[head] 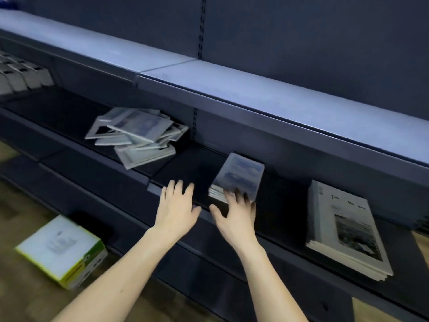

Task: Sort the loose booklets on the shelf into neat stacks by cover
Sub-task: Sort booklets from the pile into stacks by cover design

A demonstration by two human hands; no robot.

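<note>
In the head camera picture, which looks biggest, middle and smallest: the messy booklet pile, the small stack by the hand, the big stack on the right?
1. Big stack, though nearer the camera.
2. Messy pile.
3. Small stack.

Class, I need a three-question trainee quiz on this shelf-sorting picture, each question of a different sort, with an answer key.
1. True or false: the left hand grips a booklet.
2. Which hand's fingers touch the small neat stack? A) left B) right C) both
3. Fill in: the untidy pile lies to the ____ of the small neat stack on the shelf.

Key: 1 false, it is open and holds nothing. 2 B, the right hand. 3 left.
</note>
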